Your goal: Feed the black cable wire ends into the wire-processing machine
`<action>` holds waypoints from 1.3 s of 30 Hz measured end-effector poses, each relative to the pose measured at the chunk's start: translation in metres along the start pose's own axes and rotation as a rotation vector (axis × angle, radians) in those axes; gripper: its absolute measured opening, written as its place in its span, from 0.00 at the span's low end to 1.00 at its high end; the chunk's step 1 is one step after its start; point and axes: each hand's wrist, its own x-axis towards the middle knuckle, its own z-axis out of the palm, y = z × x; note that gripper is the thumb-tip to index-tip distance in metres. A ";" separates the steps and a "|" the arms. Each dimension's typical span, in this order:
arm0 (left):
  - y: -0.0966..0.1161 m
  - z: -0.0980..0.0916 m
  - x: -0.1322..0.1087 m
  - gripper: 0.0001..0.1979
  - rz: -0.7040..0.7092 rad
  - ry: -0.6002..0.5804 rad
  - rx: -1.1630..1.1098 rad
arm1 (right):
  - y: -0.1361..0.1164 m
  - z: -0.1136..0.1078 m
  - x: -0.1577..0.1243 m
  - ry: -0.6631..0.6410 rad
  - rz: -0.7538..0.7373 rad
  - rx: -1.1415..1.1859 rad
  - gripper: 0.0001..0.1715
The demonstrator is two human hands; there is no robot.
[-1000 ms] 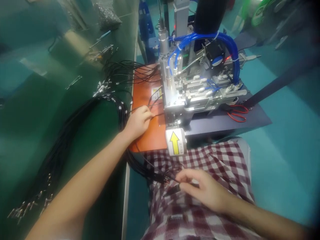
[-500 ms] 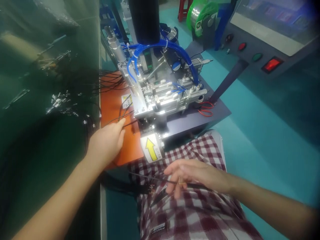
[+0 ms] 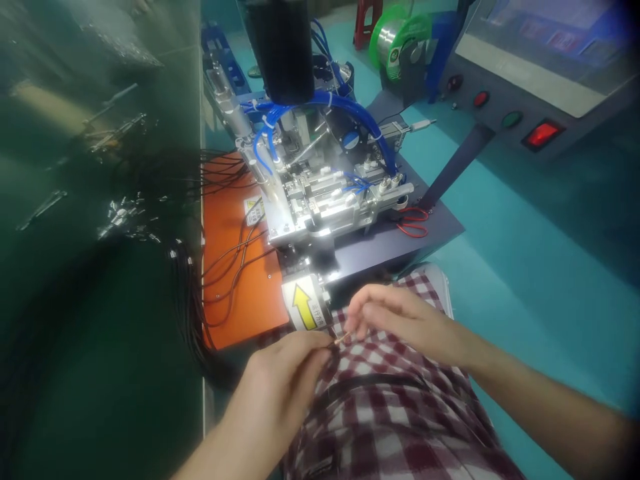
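On the lap, my left hand (image 3: 287, 373) is closed in a pinch on the end of a black cable (image 3: 373, 381). Thin copper-coloured wire ends (image 3: 341, 339) stick out between its fingertips toward the right. My right hand (image 3: 393, 323) meets them from the other side, thumb and fingers bent together at the wire tips. The cable curves across the checked cloth below both hands. Just beyond my fingers sits a white label with a yellow arrow (image 3: 304, 307), on the front of a metal machine (image 3: 335, 193) with blue air tubes.
Black cables (image 3: 187, 307) hang over the edge of the dark green table (image 3: 100, 373) at left, and several more lie on the orange plate (image 3: 240, 267). A green solder-wire spool (image 3: 395, 43) stands behind. A control box (image 3: 525, 87) with a lit red switch is at upper right.
My left hand has come off the cables over the orange plate and moved right and down to the lap. My right hand has risen slightly, and both now meet at the wire ends.
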 end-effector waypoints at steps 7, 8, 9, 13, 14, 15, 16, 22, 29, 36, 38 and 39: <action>-0.004 0.013 -0.001 0.02 -0.075 0.088 -0.121 | 0.016 0.026 0.012 0.133 -0.077 0.000 0.03; -0.002 0.014 0.001 0.02 -0.105 0.077 -0.180 | 0.016 0.028 0.013 0.128 -0.091 0.019 0.04; -0.001 0.014 0.003 0.03 -0.142 0.066 -0.245 | 0.016 0.030 0.014 0.123 -0.101 0.029 0.04; 0.001 0.013 0.010 0.08 -0.277 0.084 -0.458 | 0.015 0.034 0.018 0.158 -0.107 0.036 0.05; 0.000 0.013 0.012 0.09 -0.289 0.108 -0.485 | 0.015 0.035 0.019 0.172 -0.097 0.052 0.06; -0.001 0.013 0.013 0.09 -0.291 0.131 -0.506 | 0.014 0.036 0.020 0.186 -0.087 0.072 0.06; -0.002 0.013 0.014 0.09 -0.287 0.145 -0.522 | 0.014 0.038 0.021 0.199 -0.078 0.092 0.06; -0.009 0.013 0.017 0.11 -0.319 0.136 -0.610 | 0.012 0.043 0.026 0.242 -0.073 0.102 0.06; -0.013 0.013 0.015 0.12 -0.334 0.179 -0.713 | 0.016 0.050 0.030 0.321 -0.182 0.023 0.06; -0.013 0.010 0.017 0.11 -0.320 0.184 -0.801 | 0.023 0.060 0.027 0.316 -0.192 0.006 0.07; -0.013 0.011 0.018 0.14 -0.345 0.179 -0.810 | 0.023 0.059 0.029 0.322 -0.169 0.022 0.05; -0.013 0.012 0.018 0.15 -0.356 0.170 -0.812 | 0.022 0.059 0.030 0.335 -0.173 0.010 0.05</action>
